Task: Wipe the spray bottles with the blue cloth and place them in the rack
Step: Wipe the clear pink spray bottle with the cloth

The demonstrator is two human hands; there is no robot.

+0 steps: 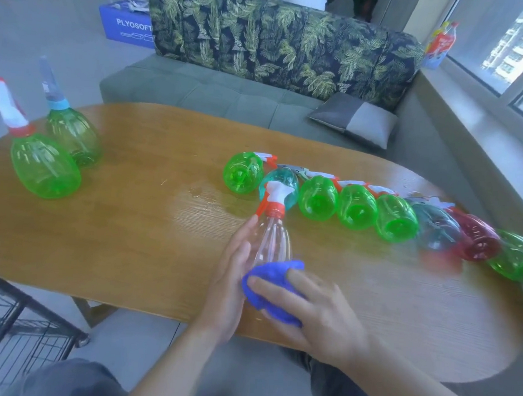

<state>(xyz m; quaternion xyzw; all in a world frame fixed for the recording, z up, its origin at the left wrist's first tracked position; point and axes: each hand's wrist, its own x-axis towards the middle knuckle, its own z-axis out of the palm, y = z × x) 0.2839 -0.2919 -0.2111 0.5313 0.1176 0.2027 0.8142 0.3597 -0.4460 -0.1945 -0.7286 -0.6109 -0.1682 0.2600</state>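
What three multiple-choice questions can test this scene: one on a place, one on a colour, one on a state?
1. Where is the wire rack?
A. on the sofa
B. low at the left, beside the table
C. on the windowsill

2. What colour is the cloth?
A. blue
B. yellow
C. white

3. How is the clear bottle?
A. lying in the row
B. standing alone on the table
C. held in the left hand

Key: 1 B, the rack stands beside the table. 2 A, the right hand presses a blue cloth to the bottle. 3 C, the left hand holds its side.
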